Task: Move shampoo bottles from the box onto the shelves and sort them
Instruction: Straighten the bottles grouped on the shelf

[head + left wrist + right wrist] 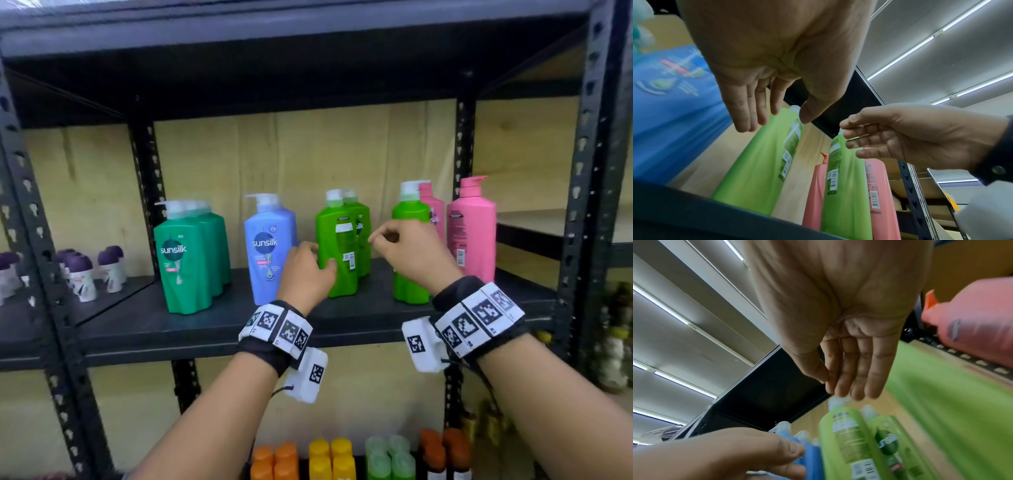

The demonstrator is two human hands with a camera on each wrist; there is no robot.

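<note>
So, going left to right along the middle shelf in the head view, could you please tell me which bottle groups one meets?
dark green bottles → blue bottle → light green pair → single light green bottle → pink bottles

Lower-shelf bottles (332, 459) cut off, blurred.

This looks like a shop or stockroom: black slotted-steel shelving (579, 192) with plywood backing holds shampoo bottles (191, 257) grouped by colour (dark green, blue, light green, pink). Small purple-capped containers (82, 274) stand in rows in the next bay, and orange, yellow and green bottles (329, 459) fill the shelf below. Long strip lights (920, 47) run across the ceiling.
</note>
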